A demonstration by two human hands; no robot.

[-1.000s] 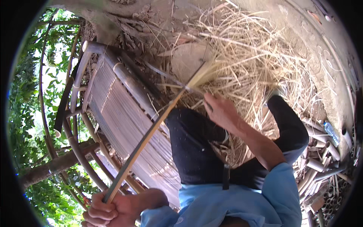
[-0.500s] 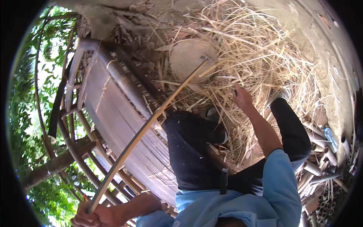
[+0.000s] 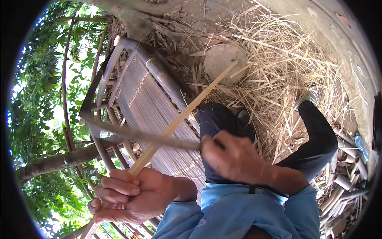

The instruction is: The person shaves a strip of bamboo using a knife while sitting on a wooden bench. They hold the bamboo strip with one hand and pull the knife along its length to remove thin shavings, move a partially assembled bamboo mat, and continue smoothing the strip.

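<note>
A long pale bamboo strip slants across the view from lower left to upper middle. My left hand is closed around its near part, fingers curled over it, and a short end sticks out below. My right hand is closed on a long, narrow knife, smeared by motion. The knife crosses over the strip just beyond my left hand and points left; whether it touches the strip I cannot tell. The strip's far end hangs over a round, flat block on the ground.
A slatted bamboo bench stands left of my legs. Loose shavings cover the ground ahead and right. At the right lie a plastic bottle and several cut bamboo pieces. Poles and leaves fill the left side.
My right hand has come back from above the shavings towards my lap, bringing the knife across the strip. My left hand has moved right and up, further along the strip.
</note>
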